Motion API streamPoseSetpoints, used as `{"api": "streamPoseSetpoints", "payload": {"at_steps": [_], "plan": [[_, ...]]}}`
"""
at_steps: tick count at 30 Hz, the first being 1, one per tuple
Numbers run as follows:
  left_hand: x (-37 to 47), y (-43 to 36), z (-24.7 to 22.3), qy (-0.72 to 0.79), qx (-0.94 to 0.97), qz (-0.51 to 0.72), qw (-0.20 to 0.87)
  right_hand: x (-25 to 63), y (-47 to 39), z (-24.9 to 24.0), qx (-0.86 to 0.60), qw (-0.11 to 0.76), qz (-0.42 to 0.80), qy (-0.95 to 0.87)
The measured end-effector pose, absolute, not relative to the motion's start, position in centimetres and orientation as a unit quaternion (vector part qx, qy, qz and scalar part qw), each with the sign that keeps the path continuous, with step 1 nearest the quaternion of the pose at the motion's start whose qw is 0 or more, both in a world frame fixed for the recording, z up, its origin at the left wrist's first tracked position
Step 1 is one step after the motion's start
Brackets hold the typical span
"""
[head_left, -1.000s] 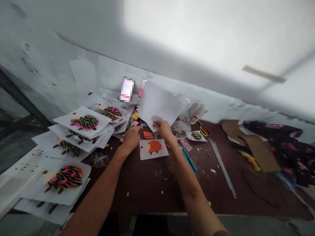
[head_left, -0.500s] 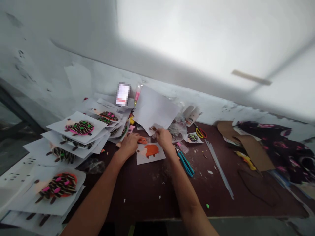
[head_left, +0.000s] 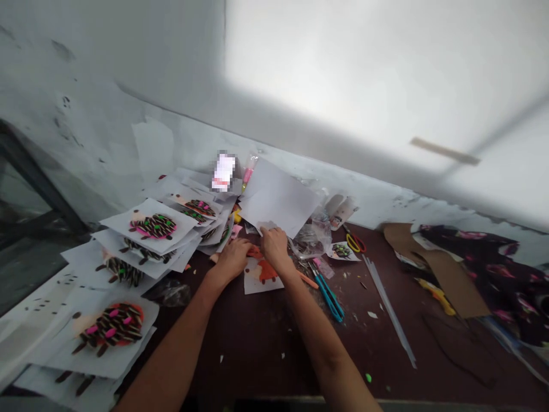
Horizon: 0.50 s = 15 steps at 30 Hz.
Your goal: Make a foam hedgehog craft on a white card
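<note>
A small white card (head_left: 254, 286) with an orange hedgehog shape in modelling clay (head_left: 269, 271) lies flat on the table, its right part behind my right forearm. My left hand (head_left: 233, 257) is at the card's upper left, its bent fingers closed on a lump of orange modelling clay (head_left: 254, 252) that seems to be in clear wrap. Just above the card is my right hand (head_left: 275, 247), fingers curled at the lower corner of a white sheet (head_left: 278, 200). Whatever those fingers hold is hidden from me.
Stacked hedgehog cards (head_left: 180, 234) fill the left side. A lit phone (head_left: 223, 171) leans against the wall. To the right are teal-handled scissors (head_left: 329, 297), yellow-red scissors (head_left: 355, 243), clear sticks (head_left: 390, 312), a yellow glue gun (head_left: 436, 294) and brown cardboard (head_left: 454, 286).
My right hand has shifted slightly up and left, nearer my left hand. A brown bit seen at its fingertips no longer shows. The view has swung slightly, moving everything right and down.
</note>
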<state>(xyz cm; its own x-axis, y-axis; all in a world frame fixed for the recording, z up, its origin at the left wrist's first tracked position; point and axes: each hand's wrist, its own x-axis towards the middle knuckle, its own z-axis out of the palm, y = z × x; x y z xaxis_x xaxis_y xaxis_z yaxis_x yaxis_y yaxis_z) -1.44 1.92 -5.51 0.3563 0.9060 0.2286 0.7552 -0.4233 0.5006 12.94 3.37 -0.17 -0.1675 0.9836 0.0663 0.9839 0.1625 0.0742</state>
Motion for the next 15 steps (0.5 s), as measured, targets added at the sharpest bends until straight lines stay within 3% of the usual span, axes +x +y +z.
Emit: {"api": "streamPoseSetpoints", "payload": {"at_steps": [9, 11, 15], "plan": [[-1.6, 2.4, -5.6, 0.510, 0.815, 0.228, 0.156, 11.0, 6.9, -1.5, -0.574, 0.032, -0.057, -0.816], [-1.6, 2.3, -5.6, 0.511, 0.811, 0.233, 0.161, 11.2, 7.2, -1.5, -0.583, 0.107, -0.014, -0.805], [-1.5, 2.1, -5.7, 0.515, 0.796, 0.255, 0.192, 12.3, 7.4, -0.9, -0.593, 0.377, 0.182, -0.688]]}}
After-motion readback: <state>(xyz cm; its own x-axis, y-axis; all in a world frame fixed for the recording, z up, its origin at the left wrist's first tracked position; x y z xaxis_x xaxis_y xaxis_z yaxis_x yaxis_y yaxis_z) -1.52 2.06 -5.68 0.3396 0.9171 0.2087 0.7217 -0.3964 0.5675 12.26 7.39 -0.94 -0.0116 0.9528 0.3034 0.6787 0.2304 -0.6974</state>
